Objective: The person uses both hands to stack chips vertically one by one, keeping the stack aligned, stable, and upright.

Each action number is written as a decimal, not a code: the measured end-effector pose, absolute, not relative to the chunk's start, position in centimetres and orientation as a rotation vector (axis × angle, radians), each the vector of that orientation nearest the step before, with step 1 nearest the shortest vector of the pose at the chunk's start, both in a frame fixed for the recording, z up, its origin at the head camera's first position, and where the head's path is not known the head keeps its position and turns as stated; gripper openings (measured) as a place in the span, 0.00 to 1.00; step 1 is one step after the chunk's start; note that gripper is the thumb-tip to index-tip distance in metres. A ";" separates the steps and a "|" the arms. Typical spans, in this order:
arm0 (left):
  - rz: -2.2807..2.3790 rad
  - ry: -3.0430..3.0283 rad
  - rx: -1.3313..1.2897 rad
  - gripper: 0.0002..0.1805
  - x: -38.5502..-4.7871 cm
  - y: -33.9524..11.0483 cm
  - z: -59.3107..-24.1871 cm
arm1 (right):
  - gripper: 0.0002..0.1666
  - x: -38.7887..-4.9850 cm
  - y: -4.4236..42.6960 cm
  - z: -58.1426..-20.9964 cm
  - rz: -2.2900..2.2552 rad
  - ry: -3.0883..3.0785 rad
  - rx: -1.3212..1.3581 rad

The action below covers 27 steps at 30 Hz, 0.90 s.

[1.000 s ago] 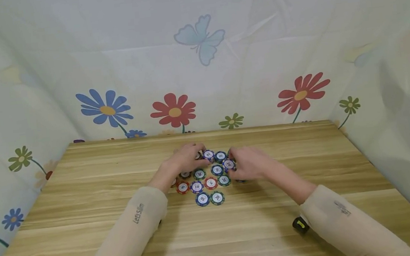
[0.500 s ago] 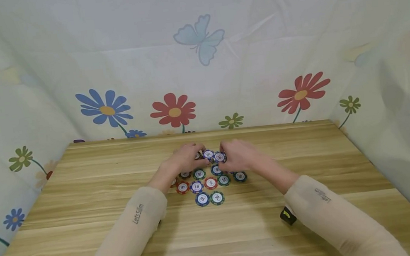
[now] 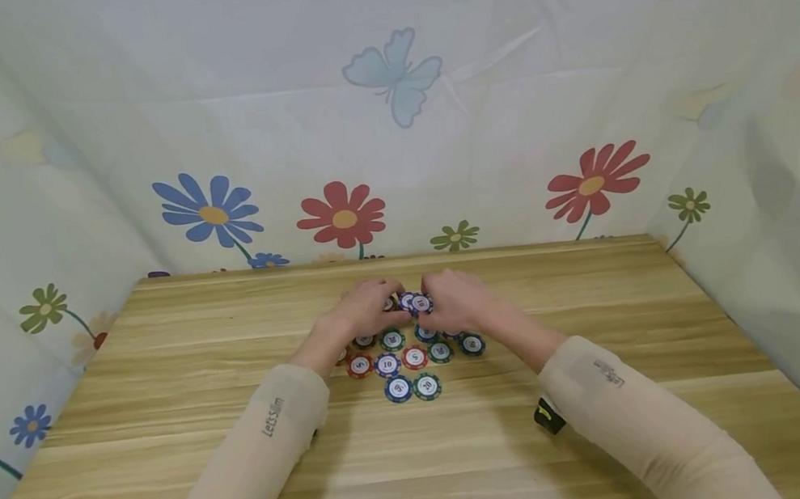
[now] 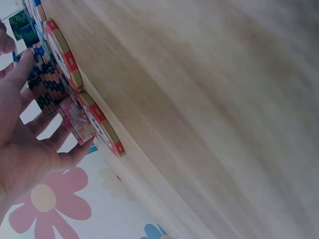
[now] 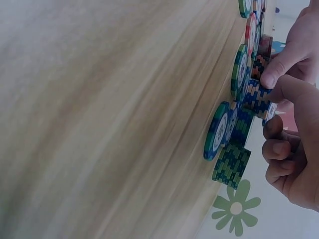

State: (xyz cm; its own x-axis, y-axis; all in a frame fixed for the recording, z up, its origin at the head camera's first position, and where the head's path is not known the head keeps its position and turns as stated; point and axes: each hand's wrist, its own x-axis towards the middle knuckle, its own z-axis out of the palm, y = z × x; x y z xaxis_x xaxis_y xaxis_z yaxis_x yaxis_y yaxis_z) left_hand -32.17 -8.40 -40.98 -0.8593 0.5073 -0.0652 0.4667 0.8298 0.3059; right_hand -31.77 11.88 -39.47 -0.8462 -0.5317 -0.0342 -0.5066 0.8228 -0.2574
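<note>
Uneven pressure from the left hand, curled round the chip stacks, could topple them. To its right, a hasty release could knock the blue chip marked 10 askew; the right hand pinches it over the blue stack, contact being hard to tell.

Left hand: cut off by left wrist view's edge. Right hand: cut off by right wrist view's edge. Head view: chips partly hidden; right sleeve lettering blurred.
</note>
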 end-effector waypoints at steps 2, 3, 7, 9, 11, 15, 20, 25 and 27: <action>0.422 2.867 0.770 0.26 -32.1 -8.3 -41.0 | 0.21 -31.9 11.8 -39.6 -0.371 2.895 -0.822; 0.422 2.868 0.769 0.26 -32.1 -8.3 -40.9 | 0.21 -32.0 11.8 -39.7 -0.374 2.895 -0.824; 0.416 2.874 0.755 0.25 -32.0 -8.3 -41.0 | 0.21 -32.3 11.8 -40.1 -0.383 2.904 -0.845; 0.413 2.876 0.749 0.26 -31.9 -8.3 -41.0 | 0.23 -32.4 11.9 -40.2 -0.382 2.911 -0.862; 0.409 2.879 0.746 0.25 -32.0 -8.3 -41.0 | 0.24 -32.4 11.9 -40.3 -0.381 2.916 -0.877; 0.397 2.878 0.737 0.26 -32.1 -8.3 -41.2 | 0.27 -32.4 12.3 -40.3 -0.405 2.910 -0.895; 0.404 2.881 0.726 0.26 -32.1 -8.2 -41.2 | 0.25 -32.4 12.7 -40.1 -0.444 2.892 -0.895; 0.408 2.887 0.728 0.26 -32.1 -8.2 -41.2 | 0.21 -32.3 12.6 -39.9 -0.467 2.870 -0.911; 0.410 2.886 0.731 0.26 -32.1 -8.2 -41.2 | 0.21 -32.4 12.6 -40.0 -0.472 2.868 -0.917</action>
